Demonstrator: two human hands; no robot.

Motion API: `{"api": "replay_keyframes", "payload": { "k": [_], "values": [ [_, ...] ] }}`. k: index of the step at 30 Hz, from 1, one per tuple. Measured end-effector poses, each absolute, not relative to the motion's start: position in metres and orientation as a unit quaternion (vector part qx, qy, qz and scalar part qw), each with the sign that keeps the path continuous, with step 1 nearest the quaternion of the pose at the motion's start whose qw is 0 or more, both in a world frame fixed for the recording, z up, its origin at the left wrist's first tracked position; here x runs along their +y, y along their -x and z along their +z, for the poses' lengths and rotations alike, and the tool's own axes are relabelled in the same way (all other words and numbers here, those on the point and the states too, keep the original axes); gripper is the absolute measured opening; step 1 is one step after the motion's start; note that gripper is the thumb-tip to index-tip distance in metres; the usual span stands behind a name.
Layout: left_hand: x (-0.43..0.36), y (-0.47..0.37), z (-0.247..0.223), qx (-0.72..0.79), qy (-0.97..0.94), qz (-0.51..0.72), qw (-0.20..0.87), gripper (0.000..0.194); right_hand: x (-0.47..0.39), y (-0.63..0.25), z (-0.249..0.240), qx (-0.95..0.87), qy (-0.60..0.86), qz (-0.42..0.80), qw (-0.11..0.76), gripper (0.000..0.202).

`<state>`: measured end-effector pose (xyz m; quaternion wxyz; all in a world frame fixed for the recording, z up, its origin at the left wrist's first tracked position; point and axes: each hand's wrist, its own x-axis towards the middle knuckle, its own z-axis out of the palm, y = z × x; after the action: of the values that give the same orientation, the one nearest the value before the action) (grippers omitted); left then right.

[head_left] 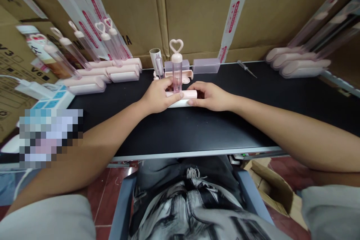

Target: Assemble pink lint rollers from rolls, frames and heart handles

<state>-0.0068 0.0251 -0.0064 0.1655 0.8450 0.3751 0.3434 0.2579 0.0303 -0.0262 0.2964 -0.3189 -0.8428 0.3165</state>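
In the middle of the table is a pink and white rounded case lying lengthwise. Upright on it is a clear pink tube topped by a pale pink heart-shaped loop. My left hand is closed around the case's left end and the foot of the tube, thumb along the front. My right hand grips the right end between thumb and fingers. Some fingertips are hidden behind the case. Just behind it are an opened pink case part and a white cylinder.
Several similar heart-topped cases stand at the left, and more cases at the right. A screwdriver lies at the back. Translucent purple blocks stand against the cardboard wall. A power strip sits at the left.
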Motion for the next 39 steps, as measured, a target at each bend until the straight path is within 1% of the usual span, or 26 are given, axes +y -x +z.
{"api": "replay_keyframes", "payload": {
  "k": [8,15,39],
  "values": [
    [0.0261,0.0074,-0.0073,0.375,-0.846,0.342,0.167,0.05,0.0299,-0.2584,-0.0249,-0.849,0.317,0.305,0.292,0.041],
    [0.0253,0.0077,-0.0051,0.384,-0.846,0.33,0.17,0.053,0.0305,-0.2587,-0.0254,-0.854,0.311,0.3,0.289,0.044],
    [0.0255,0.0076,-0.0058,0.382,-0.847,0.33,0.168,0.053,0.032,-0.2602,-0.0266,-0.858,0.31,0.293,0.285,0.047]
  ]
}}
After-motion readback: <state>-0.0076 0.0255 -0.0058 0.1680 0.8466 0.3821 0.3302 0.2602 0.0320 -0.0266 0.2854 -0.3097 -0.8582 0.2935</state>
